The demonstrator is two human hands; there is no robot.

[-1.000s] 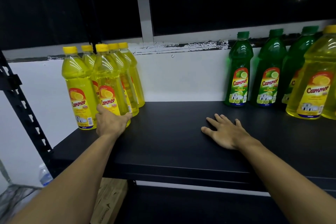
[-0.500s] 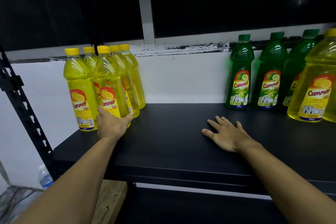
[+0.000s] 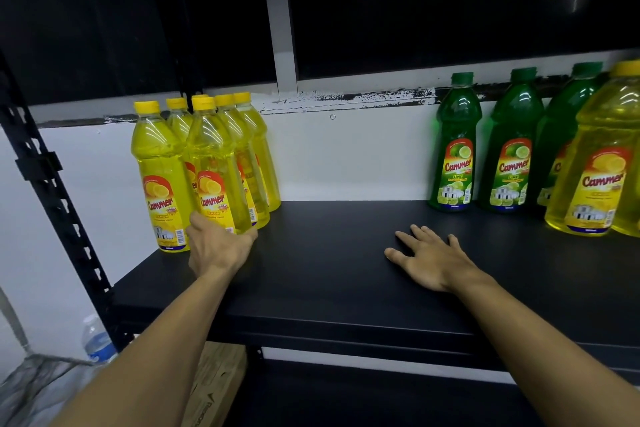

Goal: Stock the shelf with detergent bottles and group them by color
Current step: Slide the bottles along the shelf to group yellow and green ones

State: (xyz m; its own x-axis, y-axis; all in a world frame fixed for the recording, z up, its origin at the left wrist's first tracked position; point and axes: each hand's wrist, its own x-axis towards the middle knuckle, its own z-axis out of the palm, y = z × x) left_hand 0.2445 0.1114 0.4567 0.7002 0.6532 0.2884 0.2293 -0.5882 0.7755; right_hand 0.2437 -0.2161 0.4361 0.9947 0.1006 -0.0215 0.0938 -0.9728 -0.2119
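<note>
A black upright (image 3: pixel 52 191) with slots stands at the far left. Below it, a water bottle (image 3: pixel 96 340) sits beside the frame, and a cardboard box (image 3: pixel 214 388) lies under the shelf (image 3: pixel 329 270).

At the left end of the black shelf, a cluster of yellow bottles (image 3: pixel 166 177) stands upright against the white wall (image 3: pixel 346 156), touching one another. The left hand (image 3: pixel 218 246) grips the base of the front yellow bottle (image 3: pixel 216 184), thumb on its left side and fingers curled round its right side.

The middle of the shelf carries the right hand (image 3: pixel 433 260), resting palm down with fingers straight and spread, holding nothing.

At the right end, three green bottles (image 3: pixel 453 149) stand upright in a row along the wall. Just in front of the rightmost one stands a large yellow bottle (image 3: pixel 595 170), with another yellow bottle cut off by the frame edge beside it. The yellow cluster and the green row are well apart.
</note>
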